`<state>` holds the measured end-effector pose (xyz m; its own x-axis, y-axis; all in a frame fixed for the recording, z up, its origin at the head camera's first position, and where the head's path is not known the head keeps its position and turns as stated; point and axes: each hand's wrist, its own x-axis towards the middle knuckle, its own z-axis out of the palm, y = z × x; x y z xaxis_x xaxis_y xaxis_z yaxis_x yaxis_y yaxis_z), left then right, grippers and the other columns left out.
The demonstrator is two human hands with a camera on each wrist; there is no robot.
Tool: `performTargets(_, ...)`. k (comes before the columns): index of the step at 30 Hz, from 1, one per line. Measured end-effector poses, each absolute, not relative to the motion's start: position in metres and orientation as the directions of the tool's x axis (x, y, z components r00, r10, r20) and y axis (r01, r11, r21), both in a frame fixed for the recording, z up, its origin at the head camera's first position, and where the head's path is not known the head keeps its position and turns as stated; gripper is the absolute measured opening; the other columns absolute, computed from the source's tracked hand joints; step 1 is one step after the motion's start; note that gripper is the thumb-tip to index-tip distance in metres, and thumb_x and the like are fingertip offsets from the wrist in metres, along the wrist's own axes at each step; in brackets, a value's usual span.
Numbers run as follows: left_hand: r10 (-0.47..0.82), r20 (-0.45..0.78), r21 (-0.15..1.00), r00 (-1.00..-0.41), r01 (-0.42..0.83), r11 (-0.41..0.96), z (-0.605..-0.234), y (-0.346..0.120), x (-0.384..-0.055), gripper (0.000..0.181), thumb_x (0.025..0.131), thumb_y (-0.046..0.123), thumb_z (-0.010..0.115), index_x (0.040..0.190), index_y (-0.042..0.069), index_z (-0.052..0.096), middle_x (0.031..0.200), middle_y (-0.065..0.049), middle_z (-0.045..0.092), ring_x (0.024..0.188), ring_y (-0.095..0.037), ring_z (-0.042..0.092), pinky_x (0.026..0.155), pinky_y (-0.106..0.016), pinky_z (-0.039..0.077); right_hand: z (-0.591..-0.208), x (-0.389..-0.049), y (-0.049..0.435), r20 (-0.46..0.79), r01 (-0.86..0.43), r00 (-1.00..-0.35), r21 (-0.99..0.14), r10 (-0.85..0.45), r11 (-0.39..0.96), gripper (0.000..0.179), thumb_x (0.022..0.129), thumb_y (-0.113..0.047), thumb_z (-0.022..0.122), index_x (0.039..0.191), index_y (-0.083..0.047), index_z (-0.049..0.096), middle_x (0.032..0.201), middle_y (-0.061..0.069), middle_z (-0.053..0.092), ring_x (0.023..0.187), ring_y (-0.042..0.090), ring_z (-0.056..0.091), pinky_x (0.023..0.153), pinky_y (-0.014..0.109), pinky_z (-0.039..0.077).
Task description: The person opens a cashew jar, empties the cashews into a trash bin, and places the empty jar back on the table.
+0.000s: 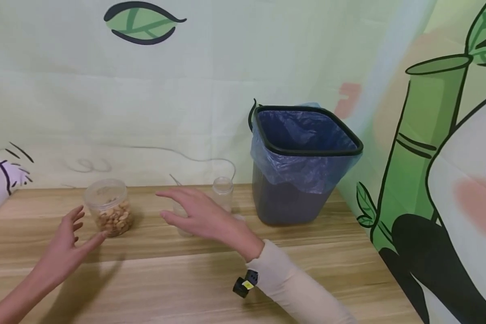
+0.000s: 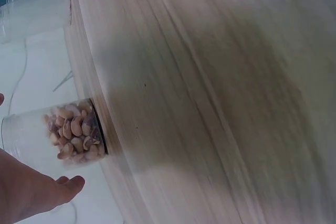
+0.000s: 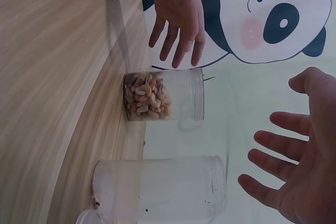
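Observation:
A clear round jar (image 1: 113, 216), partly filled with cashews (image 3: 147, 95), stands upright on the wooden table at the left. My left hand (image 1: 70, 245) is beside it, thumb and fingers spread, holding nothing. In the left wrist view the thumb side of that hand (image 2: 31, 190) shows close to the jar (image 2: 73, 135). My right hand (image 1: 202, 213) hovers over a taller clear jar (image 3: 157, 190) with a few dark specks on its wall. Its fingers are extended and apart, gripping nothing. In the head view this hand hides most of the taller jar.
Right of the taller jar stands a small clear bottle (image 1: 222, 191) near the wall. A grey bin (image 1: 287, 204) lined with a blue plastic bag (image 1: 308, 173) is at the back right. A printed cloth (image 1: 210, 90) with panda and bamboo drawings hangs behind the table (image 1: 178, 279).

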<state>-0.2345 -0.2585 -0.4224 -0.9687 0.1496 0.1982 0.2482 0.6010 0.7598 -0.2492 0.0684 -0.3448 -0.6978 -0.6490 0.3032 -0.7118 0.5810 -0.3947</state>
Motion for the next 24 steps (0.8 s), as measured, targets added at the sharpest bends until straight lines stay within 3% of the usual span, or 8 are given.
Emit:
performTargets(8,0.122,0.156,0.781,-0.980,0.198,0.592,-0.425,-0.256,-0.241,0.109,0.097,0.032,0.070,0.158,-0.003,-0.012,0.157,-0.044,-0.001,0.135,-0.069,0.017,0.101,-0.080,0.023,-0.346,-0.254,0.061,0.298,-0.717,-0.689,-0.412,-0.660,0.562,0.056,0.106,-0.043,0.050,0.155,-0.015,0.042,0.157,0.002,0.045,0.146,0.013,0.037,0.119,0.025,0.025)
performTargets(16,0.079,0.152,0.831,-0.985,0.171,0.530,-0.426,-0.252,-0.250,0.114,0.093,0.028,0.075,0.159,0.004,-0.014,0.157,-0.045,0.002,0.139,-0.067,0.014,0.105,-0.078,0.021,-0.349,-0.258,0.054,0.233,-0.697,-0.695,-0.447,-0.680,0.560,0.062,0.106,-0.050,0.046,0.159,-0.020,0.034,0.163,0.000,0.034,0.151,0.012,0.026,0.122,0.028,0.020)
performTargets(24,0.055,0.113,0.877,-0.992,0.126,0.463,-0.429,-0.248,-0.262,0.115,0.095,0.029,0.073,0.158,0.009,-0.020,0.159,-0.040,-0.004,0.143,-0.063,0.008,0.109,-0.076,0.017,-0.347,-0.262,0.039,0.215,-0.698,-0.698,-0.417,-0.683,0.582,0.065,0.105,-0.055,0.044,0.161,-0.024,0.030,0.165,-0.004,0.029,0.151,0.009,0.023,0.122,0.027,0.018)
